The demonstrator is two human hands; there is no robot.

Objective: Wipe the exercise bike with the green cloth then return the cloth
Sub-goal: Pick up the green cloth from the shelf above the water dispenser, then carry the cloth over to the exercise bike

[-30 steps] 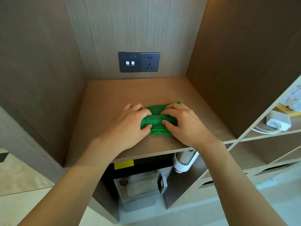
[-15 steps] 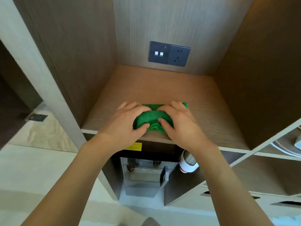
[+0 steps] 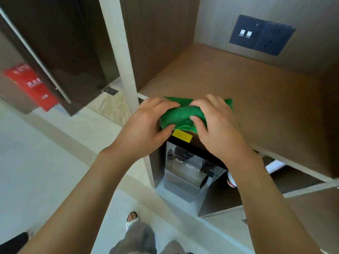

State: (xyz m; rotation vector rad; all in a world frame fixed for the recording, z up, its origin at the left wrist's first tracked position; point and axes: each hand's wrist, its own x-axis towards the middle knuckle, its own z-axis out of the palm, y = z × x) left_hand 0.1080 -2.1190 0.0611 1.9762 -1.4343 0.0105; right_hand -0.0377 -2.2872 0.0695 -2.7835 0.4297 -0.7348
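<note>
Both hands pulled the green cloth (image 3: 183, 116) to the shelf (image 3: 256, 92) edge, frame centre; left hand (image 3: 145, 129) and right hand (image 3: 218, 129) clamp it. I judge wiping not begun.

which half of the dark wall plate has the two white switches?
The left half of the wall plate; the right half is a socket with dark slots only.

A single wide-angle view is given, taken from the person's head and aimed forward and steeply downward. The wooden shelf (image 3: 256, 99) is seen from above and close, at arm's reach, with the socket panel (image 3: 261, 34) on its back wall toward the upper right. The floor (image 3: 36, 162) and a sandalled foot (image 3: 132, 218) are caught at the lower edge. Straight lines are bent near the borders.
</note>
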